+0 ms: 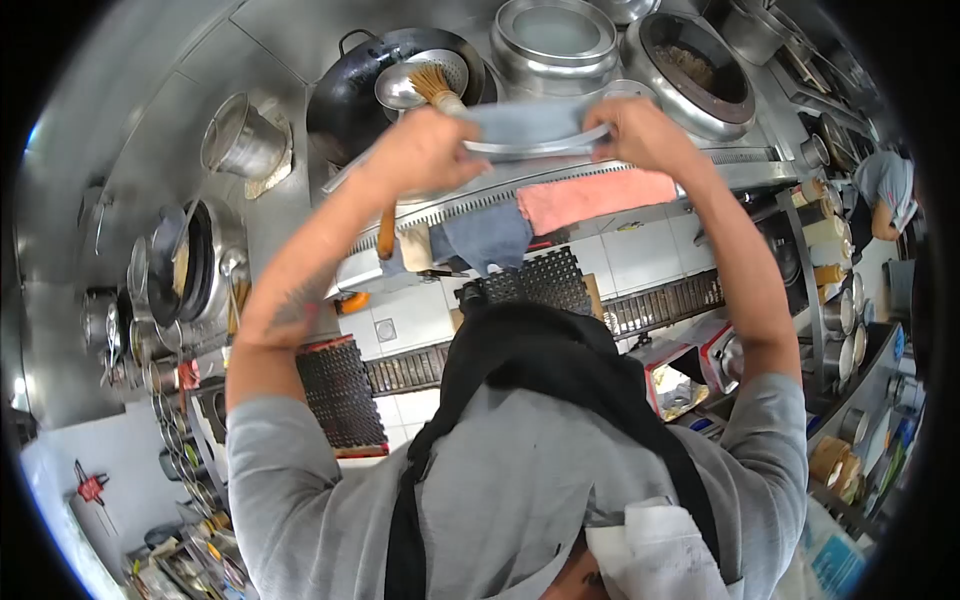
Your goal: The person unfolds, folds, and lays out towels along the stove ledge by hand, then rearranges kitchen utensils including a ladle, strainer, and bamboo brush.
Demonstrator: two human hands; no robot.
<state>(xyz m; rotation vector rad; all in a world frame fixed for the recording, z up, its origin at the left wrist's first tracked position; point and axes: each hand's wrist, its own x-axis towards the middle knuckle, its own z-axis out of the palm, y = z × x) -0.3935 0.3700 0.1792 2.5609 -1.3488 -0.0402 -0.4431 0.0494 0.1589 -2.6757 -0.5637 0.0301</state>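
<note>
My left hand (pixel 428 150) and my right hand (pixel 642 132) grip opposite sides of a grey shallow round piece (pixel 535 128) with a pale rim. Motion smears it, so I cannot tell whether it is a lid or a pan. It is held above the front edge of the stove. Behind my left hand sits a black wok (pixel 340 105), with a metal ladle (pixel 398 88), a perforated strainer (pixel 450 70) and a bristle brush (pixel 432 86) in it. A metal pot (pixel 505 68) holding cloudy liquid stands beyond the grey piece.
Beyond my right hand is a large pot (pixel 712 118) with brown contents. A pink towel (pixel 600 200) and a blue-grey cloth (pixel 490 235) hang on the front rail. A metal bucket (pixel 240 140) stands left. Another person (pixel 885 190) is at far right.
</note>
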